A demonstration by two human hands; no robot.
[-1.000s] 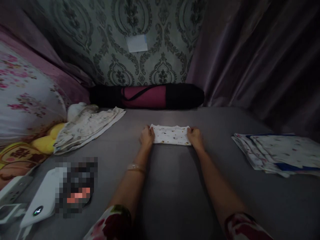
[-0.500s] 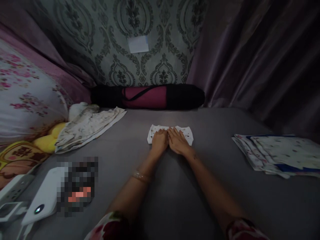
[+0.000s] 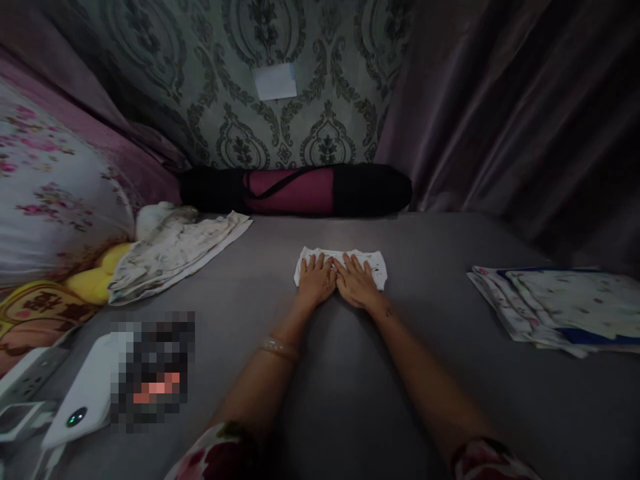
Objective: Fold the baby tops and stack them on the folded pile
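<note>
A small folded white cloth (image 3: 379, 265) with dark specks lies on the grey bed sheet (image 3: 340, 373), straight ahead of me. Flat on its left half rests my left hand (image 3: 318, 279), fingers spread. My right hand (image 3: 356, 280) presses on the cloth's middle and right part, also with fingers apart. The two hands touch or nearly touch at the thumbs. Much of the cloth is hidden under them, and its outer ends show on both sides.
On the left lie printed cloths (image 3: 175, 250), a yellow plush toy (image 3: 95, 283), a white power bank (image 3: 85, 393) and a power strip (image 3: 37, 380). Folded printed cloths (image 3: 565, 307) are stacked at right. A long black and maroon bag (image 3: 295, 192) lies along the wall.
My left hand has gone from curled fingers to lying flat and spread on the cloth. My right hand has stayed in nearly the same place, its fingers a little wider apart.
</note>
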